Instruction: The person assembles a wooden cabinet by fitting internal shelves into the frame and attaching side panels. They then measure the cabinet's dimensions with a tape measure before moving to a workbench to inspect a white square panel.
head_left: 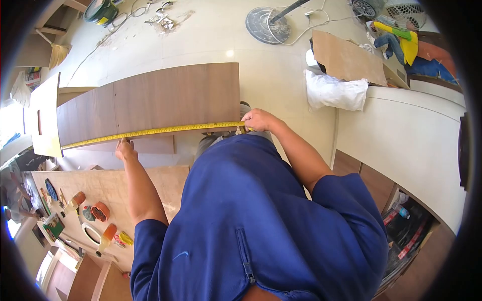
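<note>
A yellow tape measure (165,131) is stretched along the near edge of a brown wood-grain panel (173,95). My right hand (260,120) is closed on the tape at the panel's right end; the tape's case is not clearly visible. Further left, my left hand (125,149) has its fingers curled, with the fingertips at the tape's lower edge against the panel. The tape runs on past that hand to a pale upright board (46,118) at the panel's left end.
A plywood worktop (160,183) with glue bottles and an orange tape roll (100,211) lies at lower left. To the right are a white counter (401,135) and a white sack (336,93). A round stand base (267,25) and cables are on the floor. A person (396,42) is at upper right.
</note>
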### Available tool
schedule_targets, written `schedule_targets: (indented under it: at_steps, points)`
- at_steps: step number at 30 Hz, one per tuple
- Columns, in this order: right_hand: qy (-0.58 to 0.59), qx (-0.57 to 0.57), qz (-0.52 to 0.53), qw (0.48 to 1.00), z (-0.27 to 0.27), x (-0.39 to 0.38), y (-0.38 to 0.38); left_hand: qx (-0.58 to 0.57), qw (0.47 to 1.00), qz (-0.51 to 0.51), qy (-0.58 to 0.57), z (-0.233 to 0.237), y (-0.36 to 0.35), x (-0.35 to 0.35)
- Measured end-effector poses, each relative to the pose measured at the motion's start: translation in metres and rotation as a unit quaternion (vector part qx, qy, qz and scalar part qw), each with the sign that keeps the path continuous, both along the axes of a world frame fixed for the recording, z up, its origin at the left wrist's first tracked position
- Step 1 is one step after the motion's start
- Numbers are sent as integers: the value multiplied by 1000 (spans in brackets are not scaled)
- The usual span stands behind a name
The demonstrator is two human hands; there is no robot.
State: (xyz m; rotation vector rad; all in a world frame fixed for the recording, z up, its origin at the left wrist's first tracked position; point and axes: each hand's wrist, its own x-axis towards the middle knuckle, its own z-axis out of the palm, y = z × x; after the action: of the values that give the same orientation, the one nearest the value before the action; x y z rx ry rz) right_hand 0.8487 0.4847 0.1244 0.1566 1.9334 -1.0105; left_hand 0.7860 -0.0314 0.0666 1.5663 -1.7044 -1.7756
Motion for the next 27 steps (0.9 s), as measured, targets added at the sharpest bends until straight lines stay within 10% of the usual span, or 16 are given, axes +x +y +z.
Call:
schedule_targets:
  at_steps: [27]
  points:
    - [-27, 48, 59, 997, 14, -5, -4, 29, 999, -12, 15, 10, 3, 7]
